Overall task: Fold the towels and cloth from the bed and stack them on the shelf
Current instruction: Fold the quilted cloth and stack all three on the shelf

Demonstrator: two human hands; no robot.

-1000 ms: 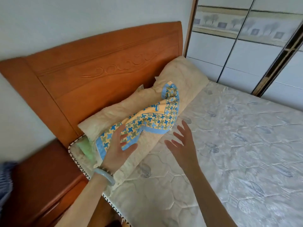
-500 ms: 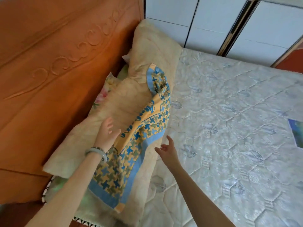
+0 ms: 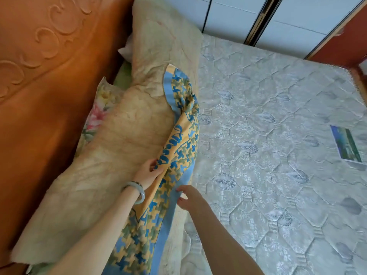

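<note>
Cloth: A blue, yellow and green patterned cloth [image 3: 178, 135] lies draped lengthways over a long beige pillow [image 3: 129, 135] at the head of the bed. It runs from about the pillow's middle down to the bottom edge of the view, with its plain blue border on the mattress side.
Left hand: The left hand [image 3: 148, 172] is at the cloth's yellow inner edge on top of the pillow. Its fingers are curled around the fabric and grip it.
Right hand: The right hand [image 3: 190, 197] is just beside the left, on the mattress side. Its thumb and fingertips are closed on the blue border in a pinch.
Hands together: The two hands are near each other, with the width of the cloth between them.
Bracelet: A pale bracelet [image 3: 138, 190] sits on the left wrist, up against the cloth.
Pillow: The crumpled beige pillow lies along the carved wooden headboard [image 3: 49, 76]. A floral pillow [image 3: 97, 116] shows between the two.
Mattress: The quilted grey mattress [image 3: 268, 165] has a leaf pattern and carries a rectangular label [image 3: 346, 143], well apart from the hands.
Background: White wardrobe doors [image 3: 297, 18] stand beyond the bed.
</note>
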